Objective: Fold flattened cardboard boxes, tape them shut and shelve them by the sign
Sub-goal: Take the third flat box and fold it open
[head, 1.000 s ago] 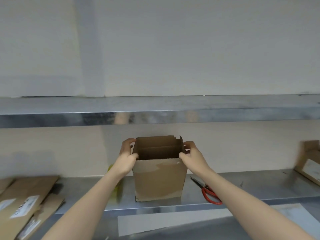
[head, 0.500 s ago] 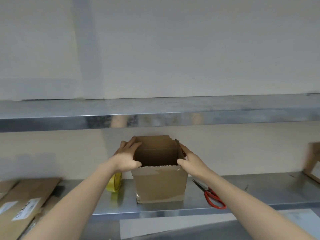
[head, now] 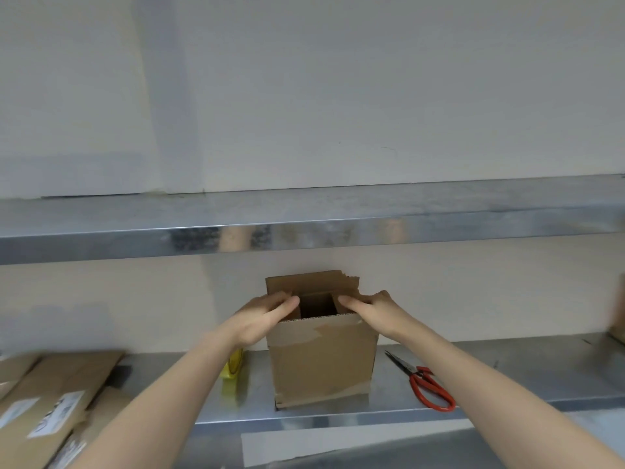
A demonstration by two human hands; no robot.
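Steel shelving against a pale wall (head: 338,96) carries the work. One cardboard box (head: 321,363) stands upright on the lower shelf (head: 490,377), near its front edge, with its top open. Its rear flap (head: 311,281) stands up, close under the upper shelf (head: 338,228). The two side flaps (head: 292,313) tip inward over the opening, with a dark gap between them. Bare metal lies on both sides of the box.

The left hand (head: 260,319) lies on the left flap, fingers straight and pressing, grasping nothing. The right hand (head: 375,311) presses the right flap likewise, fingers extended, curled round nothing. The two sets of fingertips stay apart across the gap.

One yellow tape roll (head: 233,365) stands on edge just left of the box, partly behind the left forearm. One pair of red-handled scissors (head: 429,387) lies to the right, apart from the box. Flattened boxes (head: 50,394) with white labels overlap at far left; their number cannot be told. Another piece of cardboard (head: 619,313) shows at the right edge.
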